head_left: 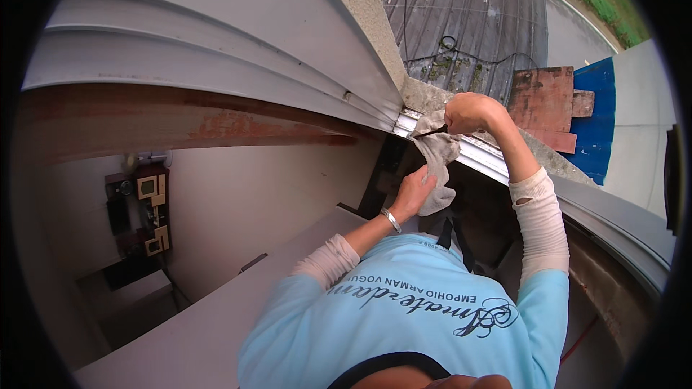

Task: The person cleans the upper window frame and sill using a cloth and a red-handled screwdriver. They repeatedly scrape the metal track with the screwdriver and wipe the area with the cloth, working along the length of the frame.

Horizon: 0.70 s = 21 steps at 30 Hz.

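A greyish-white cloth rag (437, 153) hangs over the silver sliding-window track (483, 161). My left hand (415, 191) is closed on the rag's edge, below the track. Over the sill, my right hand (472, 113) grips a thin dark tool (431, 132), whose tip points left into the rag at the track. Its handle is hidden in my fist, so its exact kind cannot be made out. The rag's upper part lies bunched beside my right hand, and its lower end dangles free.
White sliding panels (216, 43) stand to the left of the track. Outside are a corrugated roof (461, 21) with a black cable, rusty-red boards (542, 104) and a blue sheet (595, 122). Inside, at the far left, a dark shelf unit (148, 209) stands against the wall.
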Each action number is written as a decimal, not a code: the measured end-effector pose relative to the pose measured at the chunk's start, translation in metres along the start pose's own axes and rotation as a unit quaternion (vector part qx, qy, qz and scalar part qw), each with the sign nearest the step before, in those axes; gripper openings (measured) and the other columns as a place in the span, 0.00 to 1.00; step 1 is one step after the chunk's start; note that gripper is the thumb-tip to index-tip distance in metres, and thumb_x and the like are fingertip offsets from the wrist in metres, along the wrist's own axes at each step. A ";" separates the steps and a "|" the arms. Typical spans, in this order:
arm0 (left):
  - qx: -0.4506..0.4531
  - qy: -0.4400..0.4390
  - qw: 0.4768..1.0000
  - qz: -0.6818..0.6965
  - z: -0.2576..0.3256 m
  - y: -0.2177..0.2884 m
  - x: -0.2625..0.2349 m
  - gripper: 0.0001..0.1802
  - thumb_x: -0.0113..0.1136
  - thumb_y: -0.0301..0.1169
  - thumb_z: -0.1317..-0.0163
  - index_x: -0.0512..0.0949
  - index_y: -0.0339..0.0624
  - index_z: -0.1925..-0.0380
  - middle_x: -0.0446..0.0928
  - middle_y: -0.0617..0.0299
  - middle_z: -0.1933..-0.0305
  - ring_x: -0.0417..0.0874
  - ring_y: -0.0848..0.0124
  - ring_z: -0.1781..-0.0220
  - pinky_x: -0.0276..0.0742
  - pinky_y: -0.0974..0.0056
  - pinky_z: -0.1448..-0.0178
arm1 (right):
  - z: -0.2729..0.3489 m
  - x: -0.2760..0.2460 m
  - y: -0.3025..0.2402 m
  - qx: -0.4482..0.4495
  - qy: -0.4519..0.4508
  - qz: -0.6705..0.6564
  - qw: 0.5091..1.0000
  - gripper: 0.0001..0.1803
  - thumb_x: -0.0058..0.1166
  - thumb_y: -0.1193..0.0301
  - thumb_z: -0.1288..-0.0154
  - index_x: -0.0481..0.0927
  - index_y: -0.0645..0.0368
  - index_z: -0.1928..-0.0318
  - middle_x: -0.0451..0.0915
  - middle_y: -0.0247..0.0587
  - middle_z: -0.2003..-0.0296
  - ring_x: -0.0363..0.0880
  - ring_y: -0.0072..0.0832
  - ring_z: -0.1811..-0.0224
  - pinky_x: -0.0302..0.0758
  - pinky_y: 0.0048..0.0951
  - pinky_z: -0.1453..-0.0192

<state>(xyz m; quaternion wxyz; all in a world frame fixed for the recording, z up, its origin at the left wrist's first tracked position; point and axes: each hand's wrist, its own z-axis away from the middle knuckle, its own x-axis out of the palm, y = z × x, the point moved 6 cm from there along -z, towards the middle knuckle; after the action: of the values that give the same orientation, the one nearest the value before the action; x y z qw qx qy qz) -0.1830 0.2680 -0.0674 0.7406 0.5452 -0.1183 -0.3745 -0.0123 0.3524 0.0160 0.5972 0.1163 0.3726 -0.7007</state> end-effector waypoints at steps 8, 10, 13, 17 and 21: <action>-0.042 -0.048 0.996 -0.060 0.005 -0.012 -0.010 0.19 0.50 0.34 0.35 0.73 0.34 0.48 0.80 0.48 0.55 0.82 0.61 0.54 0.74 0.61 0.48 | 0.000 0.008 0.012 -0.028 0.046 -0.048 0.997 0.09 0.51 0.69 0.53 0.79 0.60 0.81 0.77 0.49 0.82 0.78 0.43 0.76 0.72 0.41 0.70; -0.045 -0.041 0.996 -0.058 0.006 -0.011 -0.011 0.19 0.50 0.34 0.35 0.73 0.33 0.48 0.81 0.48 0.56 0.82 0.61 0.55 0.74 0.61 0.48 | 0.002 0.014 0.014 -0.047 0.085 -0.061 0.993 0.10 0.52 0.68 0.52 0.77 0.62 0.82 0.75 0.52 0.83 0.76 0.46 0.78 0.71 0.42 0.71; -0.059 -0.003 0.998 -0.036 0.003 -0.005 -0.021 0.19 0.49 0.34 0.35 0.73 0.32 0.50 0.81 0.48 0.57 0.82 0.60 0.57 0.73 0.61 0.50 | -0.002 0.030 0.012 -0.057 0.123 -0.100 0.986 0.08 0.52 0.69 0.53 0.79 0.60 0.78 0.78 0.53 0.78 0.77 0.49 0.71 0.73 0.45 0.66; -0.018 0.010 0.998 -0.068 -0.008 -0.013 -0.032 0.18 0.50 0.34 0.36 0.73 0.31 0.53 0.80 0.47 0.61 0.81 0.59 0.61 0.73 0.59 0.53 | -0.008 0.043 -0.001 -0.083 0.182 -0.103 0.974 0.08 0.50 0.70 0.52 0.79 0.60 0.78 0.78 0.53 0.77 0.77 0.50 0.70 0.73 0.44 0.65; -0.005 0.034 0.994 -0.100 -0.009 -0.008 -0.026 0.13 0.51 0.34 0.38 0.72 0.33 0.64 0.74 0.40 0.73 0.76 0.41 0.67 0.71 0.49 0.63 | -0.002 0.058 0.002 -0.071 0.198 -0.161 0.964 0.08 0.50 0.70 0.52 0.79 0.61 0.79 0.77 0.53 0.79 0.77 0.51 0.71 0.73 0.43 0.64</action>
<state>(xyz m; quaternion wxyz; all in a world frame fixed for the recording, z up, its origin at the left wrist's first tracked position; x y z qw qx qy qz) -0.1987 0.2913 -0.0719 0.7057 0.5630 -0.0359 -0.4286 -0.0259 0.3102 -0.0212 0.3975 0.1482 0.5457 -0.7227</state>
